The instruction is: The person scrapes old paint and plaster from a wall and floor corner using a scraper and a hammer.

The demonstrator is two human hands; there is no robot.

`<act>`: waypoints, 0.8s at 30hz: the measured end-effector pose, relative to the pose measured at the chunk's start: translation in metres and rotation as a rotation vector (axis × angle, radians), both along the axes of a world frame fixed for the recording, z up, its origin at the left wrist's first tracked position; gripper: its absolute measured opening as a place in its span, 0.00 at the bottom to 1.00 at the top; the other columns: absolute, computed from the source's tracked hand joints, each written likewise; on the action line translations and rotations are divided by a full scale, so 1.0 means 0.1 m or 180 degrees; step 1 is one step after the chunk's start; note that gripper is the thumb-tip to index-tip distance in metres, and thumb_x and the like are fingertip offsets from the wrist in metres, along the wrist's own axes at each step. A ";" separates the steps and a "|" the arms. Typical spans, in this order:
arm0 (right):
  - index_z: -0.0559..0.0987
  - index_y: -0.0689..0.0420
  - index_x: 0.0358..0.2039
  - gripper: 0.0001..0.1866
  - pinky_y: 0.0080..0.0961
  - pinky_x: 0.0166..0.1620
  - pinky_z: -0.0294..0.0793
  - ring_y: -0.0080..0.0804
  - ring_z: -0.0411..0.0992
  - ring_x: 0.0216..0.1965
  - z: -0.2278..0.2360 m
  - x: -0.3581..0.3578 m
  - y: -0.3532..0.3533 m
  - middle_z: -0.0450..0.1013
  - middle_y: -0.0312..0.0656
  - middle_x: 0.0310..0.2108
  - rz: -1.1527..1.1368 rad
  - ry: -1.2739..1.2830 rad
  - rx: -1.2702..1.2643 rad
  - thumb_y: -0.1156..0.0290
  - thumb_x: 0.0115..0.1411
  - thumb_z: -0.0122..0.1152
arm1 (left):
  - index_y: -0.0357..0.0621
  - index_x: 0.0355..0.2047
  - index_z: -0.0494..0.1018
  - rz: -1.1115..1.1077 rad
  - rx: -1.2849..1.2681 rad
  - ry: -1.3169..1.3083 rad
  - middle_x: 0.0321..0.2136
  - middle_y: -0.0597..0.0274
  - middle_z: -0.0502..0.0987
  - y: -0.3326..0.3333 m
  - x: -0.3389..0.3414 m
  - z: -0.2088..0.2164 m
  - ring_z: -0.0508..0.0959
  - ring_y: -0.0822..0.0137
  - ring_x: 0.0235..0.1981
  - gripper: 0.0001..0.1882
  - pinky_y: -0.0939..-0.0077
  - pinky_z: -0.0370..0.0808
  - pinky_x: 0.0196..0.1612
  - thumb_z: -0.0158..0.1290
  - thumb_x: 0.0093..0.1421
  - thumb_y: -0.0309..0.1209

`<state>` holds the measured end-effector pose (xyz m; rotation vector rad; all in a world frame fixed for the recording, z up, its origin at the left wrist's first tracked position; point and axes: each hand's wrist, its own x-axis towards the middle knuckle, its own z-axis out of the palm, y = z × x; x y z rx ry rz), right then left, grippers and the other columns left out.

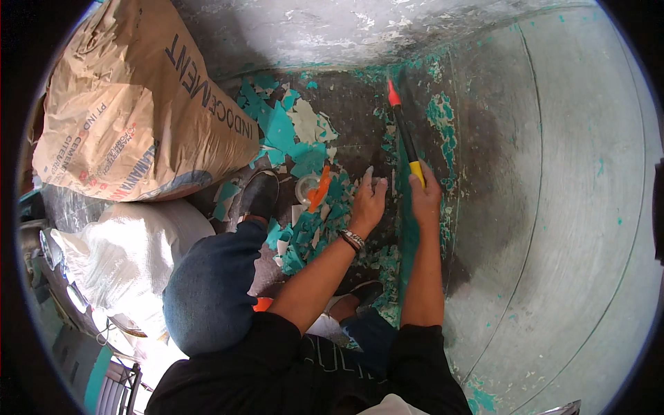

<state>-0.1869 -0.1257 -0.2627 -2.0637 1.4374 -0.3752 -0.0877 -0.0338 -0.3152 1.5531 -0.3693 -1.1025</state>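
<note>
My right hand [427,199] is wrapped round the yellow near end of a long slim black tool [406,136] with a red far end. The tool runs away from me along the corner where floor and right wall meet, its red end close to the far wall. Its exact kind does not show. Left of it, my left hand [368,202] hovers with fingers apart and nothing in them. Turquoise paint flakes [280,128] lie on the dark floor beyond and beside that hand. Among them are an orange strip [319,189] and a roll of clear tape [304,187].
A large brown paper cement sack [138,104] stands at the far left, with a white woven sack [131,245] nearer me. The grey wall [574,173] on the right carries patches of turquoise paint. My shoe [260,195] is among the flakes.
</note>
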 end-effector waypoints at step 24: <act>0.60 0.63 0.62 0.25 0.28 0.47 0.70 0.37 0.73 0.48 0.69 -1.26 2.72 0.72 0.52 0.50 -0.1400 0.0173 0.0580 0.74 0.64 0.46 | 0.46 0.67 0.29 -0.1587 -0.0168 0.1096 0.38 0.45 0.75 1.18 -1.55 0.69 0.76 0.52 0.26 0.37 0.60 0.72 0.31 0.37 0.67 0.35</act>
